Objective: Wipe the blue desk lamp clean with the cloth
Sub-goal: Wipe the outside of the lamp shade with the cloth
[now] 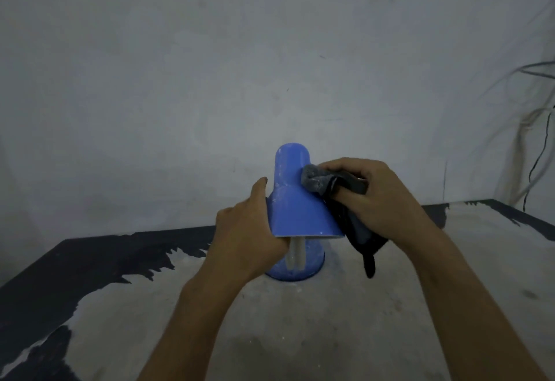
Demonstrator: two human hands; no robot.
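Observation:
The blue desk lamp (295, 203) stands in the middle of the table, its cone shade pointing down over a round blue base (312, 263) with a pale bulb showing under the rim. My left hand (249, 236) grips the shade's left lower edge. My right hand (375, 197) holds a dark grey cloth (318, 181), bunched at the front and pressed against the upper right side of the shade. The cloth's loose end hangs down to the right of the shade. White dusty smears show on the shade.
The table (300, 335) is dark with a worn, pale dusty surface; its far edge runs close behind the lamp. A grey wall (240, 65) stands right behind. Cables (537, 155) hang down the wall at the far right.

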